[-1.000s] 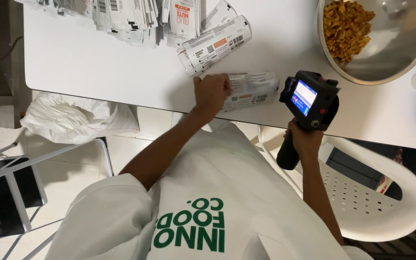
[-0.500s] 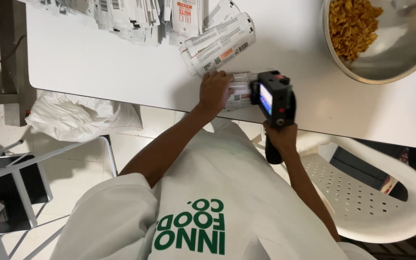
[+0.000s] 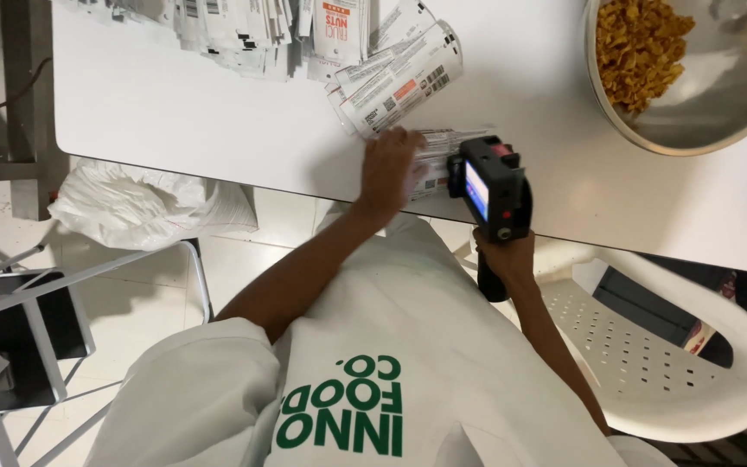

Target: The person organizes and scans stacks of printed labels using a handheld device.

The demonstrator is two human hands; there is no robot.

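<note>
A person's left hand (image 3: 391, 169) lies flat, palm down and fingers spread, pressing a white pouch (image 3: 443, 156) onto a white table (image 3: 175, 121), close to its near edge; the left forearm runs bare from a white sleeve up to the table. The right hand (image 3: 503, 259) is clenched around the black grip of a handheld printer (image 3: 490, 190), held upright with its small lit screen facing the person and its head right against the pouch's right end. The right forearm rises steeply from below the table edge. Just beyond the pouch lies a loose fan of printed pouches (image 3: 399, 82), and farther back a bigger stack (image 3: 235, 26). To the right, well apart, a steel bowl (image 3: 719, 104) holds golden snack pieces (image 3: 637, 47). Bare tabletop lies open to the left of the hands. Below the edge sit a white plastic chair (image 3: 693, 363) on the right and a white bag (image 3: 131, 207) on the floor to the left
</note>
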